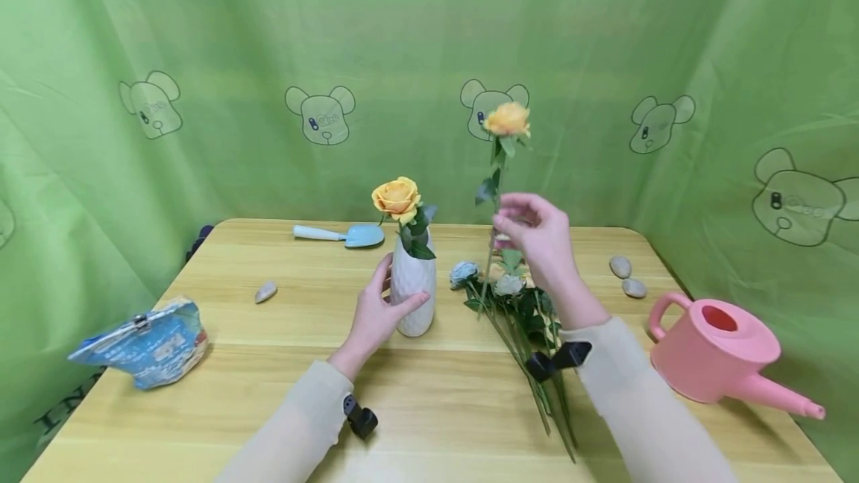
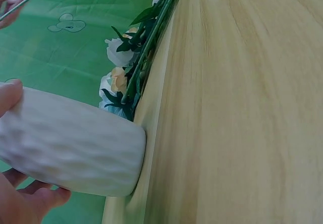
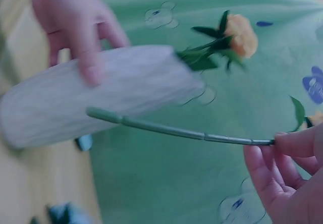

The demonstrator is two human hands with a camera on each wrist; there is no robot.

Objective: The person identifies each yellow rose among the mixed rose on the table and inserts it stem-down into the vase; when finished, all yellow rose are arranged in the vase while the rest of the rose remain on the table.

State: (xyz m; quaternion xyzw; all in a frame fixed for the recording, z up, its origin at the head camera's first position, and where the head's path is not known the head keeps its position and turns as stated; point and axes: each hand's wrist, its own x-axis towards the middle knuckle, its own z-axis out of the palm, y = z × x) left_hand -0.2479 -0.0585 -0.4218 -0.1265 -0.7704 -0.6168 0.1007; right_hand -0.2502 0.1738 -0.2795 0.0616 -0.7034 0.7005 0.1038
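The right hand [image 1: 537, 233] pinches the peach rose [image 1: 508, 121] mid-stem, fingers clamped, above the desk [image 1: 268, 371] toward its far edge; likely light, springy, best held there. Left-hand [image 1: 376, 308] fingers grip the white vase [image 1: 416, 270], probably breakable.

vase [image 1: 413, 276]: white | held rose [image 1: 508, 121]: peach-orange | curtain [image 1: 403, 28]: green, bear-printed

On the green curtain [image 1: 416, 36], near left, dark letters "IN" [image 1: 67, 401] stand; the blue bag's [image 1: 161, 345] print (too blurred) is unreadable.
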